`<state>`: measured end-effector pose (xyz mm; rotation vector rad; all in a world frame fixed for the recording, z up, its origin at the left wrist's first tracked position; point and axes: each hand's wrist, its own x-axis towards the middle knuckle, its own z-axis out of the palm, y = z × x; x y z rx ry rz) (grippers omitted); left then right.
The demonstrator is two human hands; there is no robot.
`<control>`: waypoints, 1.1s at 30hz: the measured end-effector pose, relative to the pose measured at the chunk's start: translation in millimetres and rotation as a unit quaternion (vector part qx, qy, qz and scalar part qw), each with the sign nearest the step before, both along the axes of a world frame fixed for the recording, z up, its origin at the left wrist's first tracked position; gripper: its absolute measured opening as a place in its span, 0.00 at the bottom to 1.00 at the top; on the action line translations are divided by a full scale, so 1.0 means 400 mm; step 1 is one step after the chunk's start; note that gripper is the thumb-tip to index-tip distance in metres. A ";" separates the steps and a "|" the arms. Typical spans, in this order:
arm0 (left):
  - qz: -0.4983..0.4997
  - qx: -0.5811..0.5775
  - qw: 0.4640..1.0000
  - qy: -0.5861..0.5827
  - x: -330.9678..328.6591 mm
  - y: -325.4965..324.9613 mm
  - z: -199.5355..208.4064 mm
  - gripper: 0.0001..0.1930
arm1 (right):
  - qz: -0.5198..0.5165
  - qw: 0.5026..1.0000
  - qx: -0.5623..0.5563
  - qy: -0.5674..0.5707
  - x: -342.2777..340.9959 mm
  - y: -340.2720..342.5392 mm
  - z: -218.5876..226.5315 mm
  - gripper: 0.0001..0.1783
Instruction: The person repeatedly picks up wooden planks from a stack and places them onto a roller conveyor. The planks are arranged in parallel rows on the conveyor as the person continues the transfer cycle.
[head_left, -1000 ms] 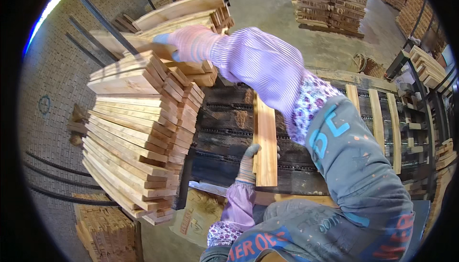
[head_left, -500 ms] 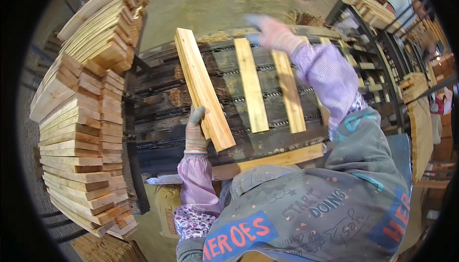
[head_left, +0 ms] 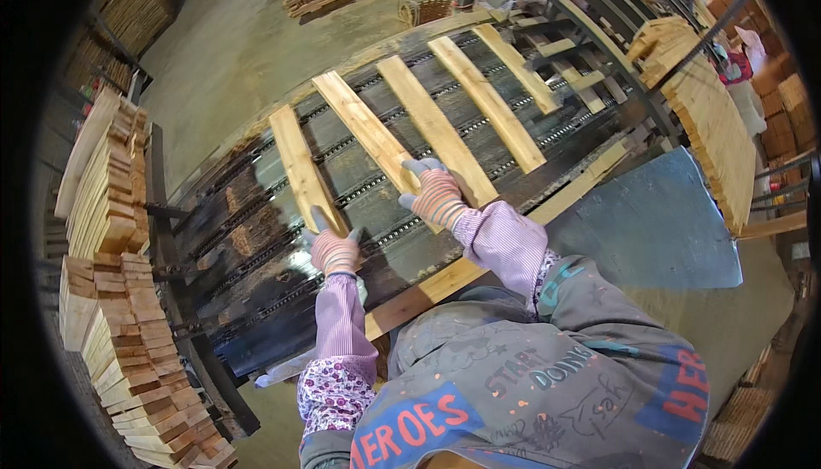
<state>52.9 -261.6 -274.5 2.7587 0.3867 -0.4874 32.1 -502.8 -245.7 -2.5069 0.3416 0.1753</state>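
Note:
Several pale wooden boards lie side by side, slanting, across a dark chain conveyor point(head_left: 248, 251). My left hand point(head_left: 333, 251), in a striped glove with grey fingertips, grips the near end of the leftmost board point(head_left: 299, 161), thumb and fingers at its two edges. Further right, my gloved right hand point(head_left: 436, 191) is closed over the lower part of the second board point(head_left: 359, 118); its palm side is hidden. The third board point(head_left: 432, 127) runs right beside that hand. Another board point(head_left: 487, 97) lies farther right, apart from both hands.
A tall stack of cut boards point(head_left: 120, 324) stands on the left beside a black metal frame point(head_left: 192, 341). A wooden beam point(head_left: 428, 294) edges the conveyor near my body. At right are a blue-grey sheet point(head_left: 650, 221) and stacked planks point(head_left: 697, 127). A basket point(head_left: 428, 11) sits beyond the conveyor.
The boards held raised in my left hand now lie on the conveyor, spread apart. My right hand has come back from the far side to a board's lower part. The view has turned.

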 end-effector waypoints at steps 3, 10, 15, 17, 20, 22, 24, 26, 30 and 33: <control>0.054 -0.027 0.998 -0.004 0.015 0.057 -0.049 0.65 | 0.009 0.995 -0.094 -0.026 -0.030 -0.113 0.012 0.45; 0.192 -0.512 0.830 -0.109 0.028 0.059 0.039 0.51 | -0.033 0.996 0.028 0.078 0.011 -0.157 -0.031 0.52; 0.154 -0.710 0.685 -0.054 -0.056 -0.079 0.113 0.30 | -0.033 0.830 0.557 0.007 0.002 -0.173 -0.023 0.49; 0.136 -0.735 0.664 -0.006 -0.098 -0.140 0.092 0.34 | -0.015 0.780 0.625 0.039 -0.038 -0.123 0.026 0.47; 0.125 -0.715 0.688 0.016 -0.185 -0.249 0.125 0.35 | -0.043 0.768 0.639 0.021 -0.082 -0.075 -0.096 0.36; 0.155 -0.708 0.686 0.063 -0.225 -0.218 0.097 0.35 | -0.062 0.719 0.682 0.116 -0.123 -0.083 -0.069 0.33; 0.178 -0.693 0.696 0.064 -0.249 -0.213 0.116 0.35 | -0.055 0.744 0.655 0.119 -0.122 -0.064 -0.139 0.31; 0.163 -0.708 0.674 0.131 -0.262 -0.174 0.133 0.33 | -0.094 0.669 0.728 0.118 -0.151 -0.030 -0.123 0.33; 0.100 -0.641 0.741 0.175 -0.299 -0.106 0.195 0.41 | -0.090 0.580 0.759 0.283 -0.168 0.000 -0.020 0.48; 0.023 -0.642 0.755 0.133 -0.297 0.002 0.196 0.49 | -0.025 0.547 0.786 0.286 -0.158 0.094 0.075 0.42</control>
